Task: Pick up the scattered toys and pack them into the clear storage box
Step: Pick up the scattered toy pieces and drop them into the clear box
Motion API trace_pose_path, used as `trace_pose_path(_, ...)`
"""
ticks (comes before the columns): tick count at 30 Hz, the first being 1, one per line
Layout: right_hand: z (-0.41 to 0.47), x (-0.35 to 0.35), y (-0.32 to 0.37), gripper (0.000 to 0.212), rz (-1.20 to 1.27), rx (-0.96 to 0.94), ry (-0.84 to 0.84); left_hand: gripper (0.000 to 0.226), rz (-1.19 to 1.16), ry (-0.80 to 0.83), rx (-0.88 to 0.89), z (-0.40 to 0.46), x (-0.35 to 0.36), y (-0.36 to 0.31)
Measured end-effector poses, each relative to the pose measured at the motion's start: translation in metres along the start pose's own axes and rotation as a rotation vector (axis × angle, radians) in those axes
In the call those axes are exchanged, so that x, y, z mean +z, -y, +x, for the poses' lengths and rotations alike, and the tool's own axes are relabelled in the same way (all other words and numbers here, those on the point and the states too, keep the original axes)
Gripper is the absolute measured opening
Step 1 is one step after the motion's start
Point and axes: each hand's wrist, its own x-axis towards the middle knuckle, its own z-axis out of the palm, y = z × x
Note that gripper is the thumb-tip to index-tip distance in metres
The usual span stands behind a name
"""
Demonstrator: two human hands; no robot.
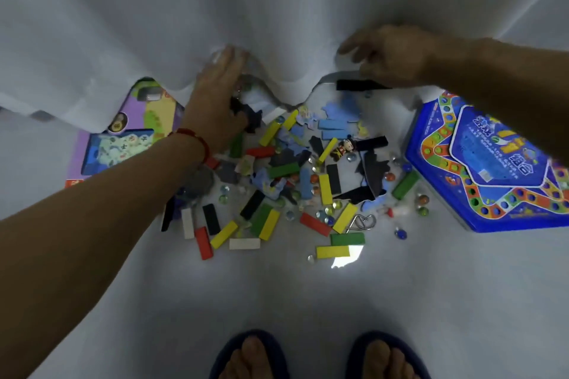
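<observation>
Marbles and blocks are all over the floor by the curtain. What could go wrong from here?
1. The glass marbles lie loose near the person's feet; one could roll away or be stepped on.
2. The white curtain hangs over the far edge of the pile, where the left hand and right hand reach, so pieces under it may be missed.
3. No clear storage box is in view.

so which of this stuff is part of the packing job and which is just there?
Job:
- coloured wooden blocks
- glass marbles
- blue puzzle pieces
- small figurine
- metal wire puzzle
- blue hexagonal game board
- purple game box
- left hand, right hand

Just there:
- white curtain
- slippers

No clear storage box in view.
</observation>
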Motion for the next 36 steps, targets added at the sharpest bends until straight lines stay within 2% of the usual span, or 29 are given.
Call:
trace_pose_path(5,-0.001,0.045,-0.017,0.046,0.008,0.055,-0.012,0.072,0.001,-0.116,-0.156,-0.023,0.02,0.029)
trace_pose_path(9,-0.001,0.095,-0.008,0.081,-0.042,0.138,-0.081,0.062,0.045,-0.024,-0.154,-0.033,0.034,0.037)
trace_pose_path(11,-0.006,0.118,0.007,0.092,-0.054,0.162,-0.138,0.058,0.057,0.003,-0.131,-0.032,0.039,0.028)
trace_pose_path(13,-0.012,0.135,0.023,0.091,-0.067,0.152,-0.199,0.059,0.051,0.001,-0.129,-0.032,0.044,0.019)
trace_pose_path(18,-0.026,0.152,0.043,0.074,-0.118,0.023,-0.278,0.074,0.083,0.073,-0.15,-0.033,0.05,0.012)
trace_pose_path(20,-0.028,0.149,0.04,0.073,-0.066,-0.021,-0.274,0.071,0.069,0.084,-0.14,-0.034,0.048,0.012)
trace_pose_path(23,-0.026,0.138,0.028,0.084,-0.089,-0.025,-0.234,0.07,0.061,0.109,-0.107,-0.036,0.046,0.012)
trace_pose_path(29,-0.004,0.123,0.03,0.097,-0.204,0.029,-0.078,0.086,0.045,0.151,-0.14,-0.035,0.046,0.01)
trace_pose_path(36,0.018,0.114,0.049,0.101,-0.128,0.094,0.029,0.092,0.196,0.337,-0.111,-0.002,0.037,0.006)
